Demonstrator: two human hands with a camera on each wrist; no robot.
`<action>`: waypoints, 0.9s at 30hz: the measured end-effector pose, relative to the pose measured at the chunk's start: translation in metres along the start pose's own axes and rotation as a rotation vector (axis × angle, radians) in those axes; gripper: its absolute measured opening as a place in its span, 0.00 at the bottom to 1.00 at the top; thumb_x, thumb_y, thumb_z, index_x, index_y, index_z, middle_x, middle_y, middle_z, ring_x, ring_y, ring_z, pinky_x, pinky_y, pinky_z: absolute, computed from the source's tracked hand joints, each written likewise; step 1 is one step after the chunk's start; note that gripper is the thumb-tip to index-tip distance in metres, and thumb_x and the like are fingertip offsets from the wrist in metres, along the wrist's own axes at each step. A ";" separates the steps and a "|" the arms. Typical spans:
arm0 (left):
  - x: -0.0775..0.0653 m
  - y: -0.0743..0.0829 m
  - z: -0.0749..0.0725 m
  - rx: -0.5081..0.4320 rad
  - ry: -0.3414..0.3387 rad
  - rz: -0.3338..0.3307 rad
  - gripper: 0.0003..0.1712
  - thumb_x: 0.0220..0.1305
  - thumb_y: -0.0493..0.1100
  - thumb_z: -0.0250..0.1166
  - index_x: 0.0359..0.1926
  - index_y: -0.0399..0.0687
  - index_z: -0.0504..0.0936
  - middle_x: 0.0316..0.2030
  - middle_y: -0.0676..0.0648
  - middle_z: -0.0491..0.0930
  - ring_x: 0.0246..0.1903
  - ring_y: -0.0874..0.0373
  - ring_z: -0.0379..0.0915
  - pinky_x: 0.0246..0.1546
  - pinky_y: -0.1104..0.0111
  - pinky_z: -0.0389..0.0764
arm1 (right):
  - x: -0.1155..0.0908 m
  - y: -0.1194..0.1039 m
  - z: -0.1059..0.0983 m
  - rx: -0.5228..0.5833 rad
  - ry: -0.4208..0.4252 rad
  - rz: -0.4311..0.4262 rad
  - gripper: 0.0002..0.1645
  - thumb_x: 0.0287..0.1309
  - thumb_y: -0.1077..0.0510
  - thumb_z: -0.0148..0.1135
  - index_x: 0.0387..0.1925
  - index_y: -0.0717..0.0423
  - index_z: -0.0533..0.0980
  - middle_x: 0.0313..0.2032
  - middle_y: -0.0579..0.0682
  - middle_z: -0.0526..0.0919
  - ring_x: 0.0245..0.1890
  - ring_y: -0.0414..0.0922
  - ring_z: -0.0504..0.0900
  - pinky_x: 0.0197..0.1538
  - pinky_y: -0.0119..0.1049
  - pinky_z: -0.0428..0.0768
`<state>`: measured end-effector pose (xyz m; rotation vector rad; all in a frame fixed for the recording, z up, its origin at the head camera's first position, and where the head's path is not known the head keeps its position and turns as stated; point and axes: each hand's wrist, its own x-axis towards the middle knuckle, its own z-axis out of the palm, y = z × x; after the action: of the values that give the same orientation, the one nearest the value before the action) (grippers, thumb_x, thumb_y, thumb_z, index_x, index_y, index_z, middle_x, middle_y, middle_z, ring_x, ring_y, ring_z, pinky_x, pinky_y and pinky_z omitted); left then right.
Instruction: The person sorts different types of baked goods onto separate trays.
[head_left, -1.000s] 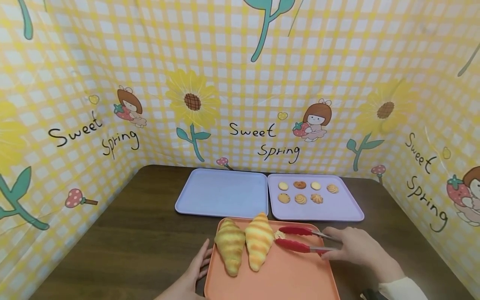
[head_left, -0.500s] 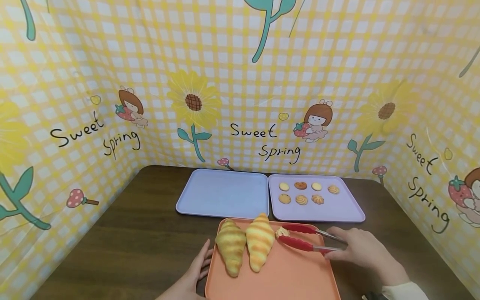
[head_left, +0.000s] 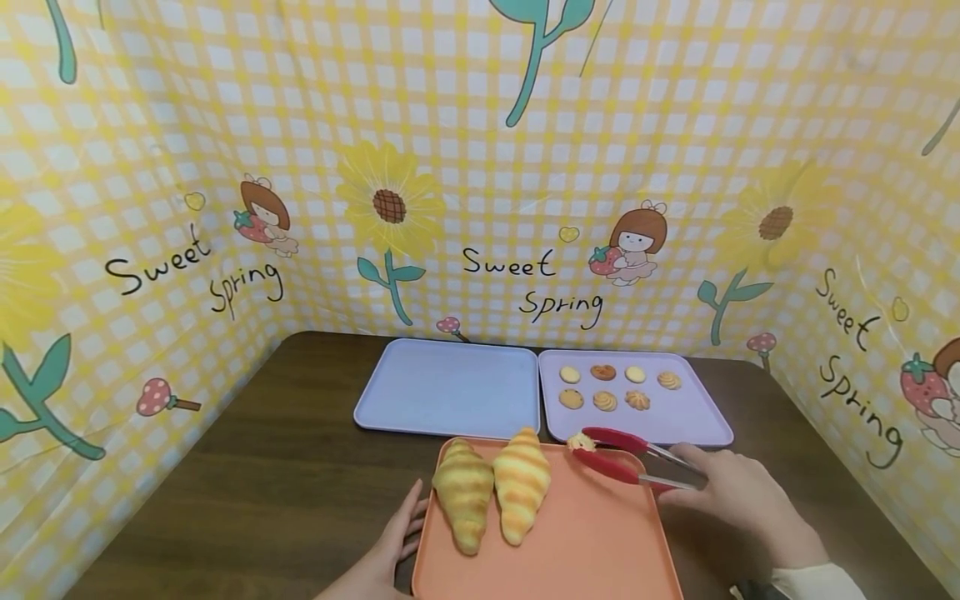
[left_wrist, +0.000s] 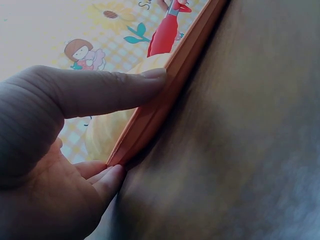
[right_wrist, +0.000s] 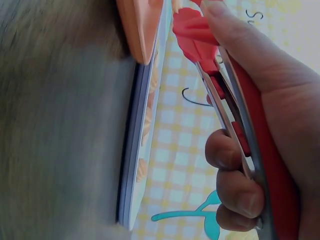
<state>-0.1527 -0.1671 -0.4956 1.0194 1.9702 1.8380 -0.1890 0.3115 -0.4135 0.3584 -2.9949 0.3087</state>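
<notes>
In the head view my right hand (head_left: 738, 492) grips a pair of tongs (head_left: 618, 475) with red tips and metal arms. Between the tips is a small, pale, lumpy cookie (head_left: 581, 442), over the far edge of an orange tray (head_left: 577, 533). The right wrist view shows the thumb and curled fingers around the red tongs' handles (right_wrist: 270, 165). My left hand (head_left: 390, 537) holds the orange tray's left edge; in the left wrist view its thumb (left_wrist: 120, 90) lies across the rim, with fingertips against the wall farther along. Two croissants, one browner (head_left: 463, 500), one yellow-striped (head_left: 521, 487), lie on this tray.
Behind the orange tray stand a bare blue tray (head_left: 450, 387) and, to its right, a lavender tray (head_left: 697, 417) bearing several small cookies (head_left: 605, 401) in two rows. The dark wooden table (head_left: 247, 467) meets a yellow checked cloth (head_left: 480, 167) at the back and sides.
The tongs with the pale cookie have moved right and away from me, from beside the striped croissant to the orange tray's far edge. My left hand stays on the tray.
</notes>
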 end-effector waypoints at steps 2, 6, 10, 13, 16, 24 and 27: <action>0.000 0.000 0.000 0.003 0.000 0.004 0.61 0.63 0.54 0.70 0.77 0.75 0.30 0.67 0.15 0.38 0.65 0.73 0.53 0.60 0.72 0.65 | 0.000 0.004 -0.001 -0.007 0.009 0.018 0.45 0.42 0.20 0.66 0.54 0.43 0.79 0.35 0.51 0.87 0.34 0.54 0.84 0.38 0.59 0.78; -0.001 0.001 0.000 0.000 -0.003 -0.006 0.65 0.63 0.55 0.70 0.79 0.60 0.27 0.67 0.17 0.39 0.65 0.70 0.53 0.61 0.72 0.65 | -0.001 0.012 -0.002 -0.010 0.027 0.057 0.46 0.44 0.20 0.65 0.54 0.46 0.77 0.33 0.56 0.85 0.31 0.56 0.83 0.34 0.59 0.77; -0.001 0.000 0.000 -0.016 -0.005 -0.023 0.68 0.63 0.56 0.70 0.78 0.47 0.24 0.68 0.17 0.39 0.65 0.70 0.52 0.61 0.72 0.65 | -0.001 0.022 -0.003 -0.004 0.037 0.094 0.46 0.46 0.21 0.65 0.54 0.49 0.76 0.33 0.58 0.84 0.31 0.57 0.82 0.32 0.60 0.76; -0.001 -0.002 -0.001 -0.023 -0.004 -0.027 0.67 0.63 0.56 0.70 0.78 0.48 0.24 0.68 0.17 0.38 0.65 0.71 0.53 0.61 0.73 0.65 | -0.002 0.031 -0.003 -0.003 0.027 0.125 0.46 0.47 0.22 0.65 0.55 0.51 0.75 0.33 0.59 0.84 0.31 0.57 0.82 0.31 0.60 0.76; -0.001 -0.003 -0.001 -0.026 -0.004 -0.028 0.67 0.63 0.56 0.70 0.78 0.49 0.24 0.68 0.17 0.38 0.64 0.74 0.53 0.60 0.73 0.65 | -0.002 0.039 -0.003 0.004 0.007 0.159 0.46 0.48 0.23 0.65 0.56 0.53 0.74 0.32 0.59 0.82 0.29 0.56 0.80 0.29 0.58 0.75; 0.000 -0.001 -0.001 -0.019 -0.003 -0.019 0.67 0.62 0.55 0.71 0.78 0.50 0.25 0.67 0.16 0.38 0.64 0.74 0.53 0.60 0.73 0.65 | -0.005 0.057 -0.002 0.023 -0.001 0.202 0.46 0.52 0.25 0.64 0.57 0.56 0.72 0.33 0.63 0.82 0.30 0.60 0.81 0.28 0.57 0.74; 0.000 -0.002 -0.001 -0.018 -0.003 -0.015 0.67 0.62 0.55 0.71 0.78 0.55 0.25 0.67 0.16 0.38 0.64 0.74 0.53 0.60 0.73 0.65 | -0.005 0.062 -0.003 0.019 -0.012 0.229 0.50 0.53 0.23 0.62 0.59 0.59 0.71 0.36 0.69 0.82 0.33 0.64 0.81 0.29 0.59 0.74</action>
<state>-0.1538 -0.1681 -0.4972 0.9994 1.9501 1.8421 -0.1993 0.3721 -0.4230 0.0174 -3.0488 0.3561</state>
